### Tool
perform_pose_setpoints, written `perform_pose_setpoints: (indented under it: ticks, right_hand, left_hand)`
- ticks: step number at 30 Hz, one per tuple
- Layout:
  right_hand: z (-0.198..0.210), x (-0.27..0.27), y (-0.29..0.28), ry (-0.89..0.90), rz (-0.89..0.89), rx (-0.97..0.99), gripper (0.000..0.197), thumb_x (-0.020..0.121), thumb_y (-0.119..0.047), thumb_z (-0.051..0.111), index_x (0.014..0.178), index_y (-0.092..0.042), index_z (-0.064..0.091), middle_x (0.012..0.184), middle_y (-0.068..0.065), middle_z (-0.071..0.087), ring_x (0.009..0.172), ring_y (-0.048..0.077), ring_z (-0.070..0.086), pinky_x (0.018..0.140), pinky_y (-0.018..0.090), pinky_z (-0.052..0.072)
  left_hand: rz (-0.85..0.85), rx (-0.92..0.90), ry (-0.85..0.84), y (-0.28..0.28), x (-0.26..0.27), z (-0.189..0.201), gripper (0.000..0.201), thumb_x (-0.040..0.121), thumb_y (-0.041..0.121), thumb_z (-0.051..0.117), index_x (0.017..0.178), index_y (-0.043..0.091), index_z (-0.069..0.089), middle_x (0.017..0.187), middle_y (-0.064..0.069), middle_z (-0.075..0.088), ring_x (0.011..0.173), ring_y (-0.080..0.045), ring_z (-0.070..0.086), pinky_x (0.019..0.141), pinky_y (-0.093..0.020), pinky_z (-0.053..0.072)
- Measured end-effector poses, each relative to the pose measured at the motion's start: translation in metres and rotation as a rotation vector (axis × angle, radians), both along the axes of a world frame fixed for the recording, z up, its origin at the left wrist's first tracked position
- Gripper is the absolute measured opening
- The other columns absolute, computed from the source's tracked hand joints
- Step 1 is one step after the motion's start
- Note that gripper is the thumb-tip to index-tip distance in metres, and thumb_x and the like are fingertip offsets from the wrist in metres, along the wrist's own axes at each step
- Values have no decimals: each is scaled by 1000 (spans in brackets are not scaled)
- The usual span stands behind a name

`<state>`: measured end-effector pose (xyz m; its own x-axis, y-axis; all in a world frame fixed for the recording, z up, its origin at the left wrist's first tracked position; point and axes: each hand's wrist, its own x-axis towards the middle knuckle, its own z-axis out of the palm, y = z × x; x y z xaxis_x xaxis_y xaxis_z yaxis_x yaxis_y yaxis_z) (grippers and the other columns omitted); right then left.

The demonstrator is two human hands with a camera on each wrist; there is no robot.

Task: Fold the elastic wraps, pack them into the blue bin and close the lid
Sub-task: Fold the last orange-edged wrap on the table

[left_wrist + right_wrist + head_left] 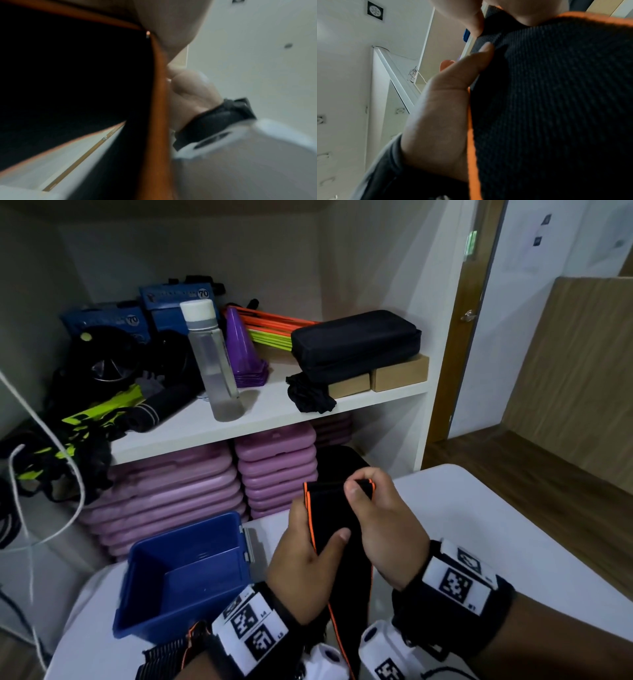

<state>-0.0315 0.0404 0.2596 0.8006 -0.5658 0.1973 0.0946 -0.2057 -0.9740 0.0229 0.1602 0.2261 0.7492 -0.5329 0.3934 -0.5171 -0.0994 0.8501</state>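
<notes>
A black elastic wrap (330, 508) with orange edging is held upright above the white table (496, 542), folded over at its top. My left hand (305, 546) grips its left side, thumb pressed across the front. My right hand (380, 508) pinches the folded top edge at the right. The wrap's loose tail (349, 604) hangs down between my wrists. The wrap (556, 108) fills the right wrist view, with my left hand (443, 115) beside it. In the blurred left wrist view the wrap (77, 75) covers the left half. The open blue bin (186, 573) stands left of my hands.
A white shelf (274, 412) behind the table holds a clear bottle (212, 361), purple cones (243, 347), a black case (356, 340) and dark gear. Pink stacked steps (274, 467) sit under it. A white cord (44, 440) hangs at the left. Another black and orange item (171, 652) lies by the bin.
</notes>
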Motion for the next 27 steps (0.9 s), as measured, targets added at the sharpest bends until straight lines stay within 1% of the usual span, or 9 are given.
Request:
perform_pose_setpoints:
  ticks: [2, 5, 9, 12, 14, 17, 21, 24, 27]
  right_hand:
    - [0, -2, -3, -1, 66, -87, 9, 94, -29, 59, 94, -24, 52, 83, -3, 62, 79, 7, 60, 80, 32, 50]
    - [4, -7, -16, 102, 256, -376, 25, 81, -33, 71, 90, -23, 49, 77, -1, 64, 69, 9, 60, 67, 28, 49]
    - [5, -4, -32, 255, 407, -612, 14, 88, -33, 63, 100, -28, 58, 86, -10, 66, 80, 3, 63, 74, 27, 53]
    - [3, -2, -46, 178, 316, -620, 7, 91, -30, 62, 91, -33, 55, 79, -14, 64, 78, -2, 60, 70, 18, 46]
    - [-1, 1, -64, 160, 206, -588, 12, 91, -33, 61, 102, -27, 58, 90, -13, 65, 85, -1, 61, 78, 23, 48]
    - [-6, 5, -107, 224, 70, -494, 31, 94, -37, 57, 119, -19, 58, 106, -1, 67, 99, 15, 62, 87, 34, 48]
    - [-32, 4, -179, 336, -41, -347, 19, 97, -34, 53, 106, -18, 56, 96, 0, 63, 92, 21, 58, 80, 32, 41]
    - [-85, 1, -229, 537, -65, -293, 21, 99, -36, 50, 102, -15, 53, 95, 5, 59, 91, 26, 55, 80, 33, 38]
    - [-146, -12, -270, 711, -101, -227, 32, 98, -39, 49, 97, -7, 56, 90, 12, 60, 88, 32, 58, 74, 35, 37]
  left_hand:
    - [-7, 11, 8, 2, 5, -7, 39, 88, 21, 64, 119, 37, 47, 104, 29, 62, 94, 6, 62, 77, -10, 46]
    - [-73, 94, 24, 8, 17, -10, 31, 87, 32, 57, 117, 33, 52, 98, 20, 66, 92, 2, 64, 79, -21, 50]
    - [-115, 201, 20, 0, 19, -11, 28, 90, 36, 60, 117, 35, 53, 96, 15, 67, 90, 2, 64, 80, -28, 52]
    - [-47, 103, 143, -13, 21, -20, 28, 75, 51, 65, 99, 37, 58, 88, 7, 71, 85, -12, 67, 81, -43, 54]
    - [-36, 82, 225, -21, 21, -34, 32, 68, 52, 71, 92, 37, 57, 86, 2, 72, 83, -20, 68, 81, -48, 54]
    - [-76, 190, 304, -26, 22, -58, 37, 61, 45, 79, 90, 35, 59, 85, 2, 72, 81, -17, 69, 79, -39, 55]
    - [-104, 448, 377, -28, 24, -97, 30, 63, 37, 80, 88, 33, 65, 78, 9, 71, 72, -6, 66, 70, -24, 50]
    - [-42, 566, 434, -38, 24, -123, 20, 71, 23, 81, 84, 18, 66, 73, 1, 69, 66, -7, 62, 68, -26, 49]
    - [33, 651, 479, -49, 28, -148, 16, 73, 18, 79, 78, 21, 64, 68, 5, 69, 66, -10, 65, 72, -31, 53]
